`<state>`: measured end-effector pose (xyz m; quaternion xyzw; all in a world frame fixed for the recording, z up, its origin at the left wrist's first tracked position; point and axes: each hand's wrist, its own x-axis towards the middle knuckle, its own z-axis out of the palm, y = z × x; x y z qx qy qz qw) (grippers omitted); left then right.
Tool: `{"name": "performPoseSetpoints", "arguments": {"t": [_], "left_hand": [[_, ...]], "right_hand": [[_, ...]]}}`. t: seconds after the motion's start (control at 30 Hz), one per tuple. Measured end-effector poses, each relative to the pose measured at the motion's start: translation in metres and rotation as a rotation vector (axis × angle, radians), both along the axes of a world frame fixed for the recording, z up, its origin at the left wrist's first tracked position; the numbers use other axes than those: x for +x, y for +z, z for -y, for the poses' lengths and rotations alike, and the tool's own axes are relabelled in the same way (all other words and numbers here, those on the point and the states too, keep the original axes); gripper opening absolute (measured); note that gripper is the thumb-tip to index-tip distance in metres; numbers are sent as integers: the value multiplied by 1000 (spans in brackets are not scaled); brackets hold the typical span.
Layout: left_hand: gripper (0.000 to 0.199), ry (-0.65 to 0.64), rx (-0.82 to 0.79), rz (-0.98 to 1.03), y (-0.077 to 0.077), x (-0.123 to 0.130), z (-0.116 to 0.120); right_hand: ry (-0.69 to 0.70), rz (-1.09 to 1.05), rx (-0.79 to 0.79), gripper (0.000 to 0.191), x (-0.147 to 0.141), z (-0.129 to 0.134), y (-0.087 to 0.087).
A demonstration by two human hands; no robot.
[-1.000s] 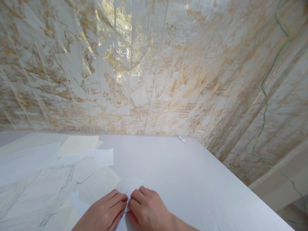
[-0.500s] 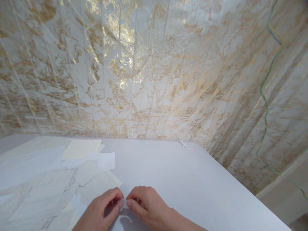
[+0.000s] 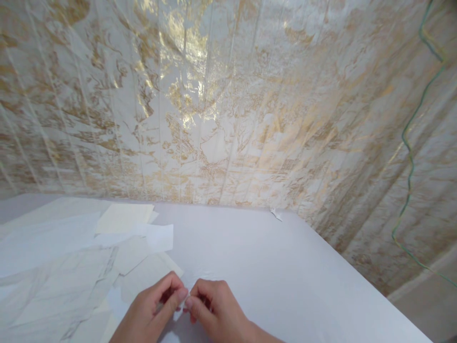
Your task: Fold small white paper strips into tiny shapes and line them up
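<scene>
Low in the middle of the head view, my left hand point(image 3: 153, 306) and my right hand point(image 3: 218, 305) face each other, with the fingertips almost touching. Both pinch a small strip of white paper point(image 3: 186, 297), which is mostly hidden behind the fingers. A pale bit shows below the fingertips, too blurred to make out. Just left of my left hand, overlapping sheets of paper point(image 3: 67, 276) are spread over the white tabletop point(image 3: 243, 247). A cream sheet point(image 3: 124, 218) lies towards the back of them.
Behind the table hangs a shiny white and gold patterned covering point(image 3: 221, 124). A small torn white scrap point(image 3: 276, 215) lies at the table's back edge. On the right, a green and yellow wire point(image 3: 410, 166) hangs beyond the table's slanting edge.
My fingertips have come closer together, and my left thumb now overlaps the strip near my right fingers. The whole view has shifted slightly.
</scene>
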<state>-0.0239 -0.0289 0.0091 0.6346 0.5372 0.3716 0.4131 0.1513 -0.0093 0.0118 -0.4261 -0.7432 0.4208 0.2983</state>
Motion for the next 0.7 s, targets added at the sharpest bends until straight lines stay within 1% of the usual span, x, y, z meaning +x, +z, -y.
{"name": "performPoseSetpoints", "arguments": {"t": [0.13,0.17,0.2,0.27,0.37,0.43,0.6,0.7], "left_hand": [[44,160,8,80,0,-5,-5],[45,182,12,93,0,-7,-6],[46,180,12,98,0,-9,-7],[45,133,2,93,-1,-9,-8],[42,81,-30,106,-3,-4,-6],[41,74,-40,128,-3,0,-3],[39,136,-26,164,-1,5,2],[40,100,-20,223,-3,5,2]], "right_hand": [[13,30,35,21,3,1,-4],[18,23,37,20,4,1,-5],[18,9,28,19,4,1,-6],[-2,-49,-8,20,4,0,-7],[-21,-128,-16,19,4,-2,-8],[-15,-130,-5,15,3,-2,-9],[-37,-106,35,16,2,1,-12],[-45,-128,107,16,1,3,-14]]}}
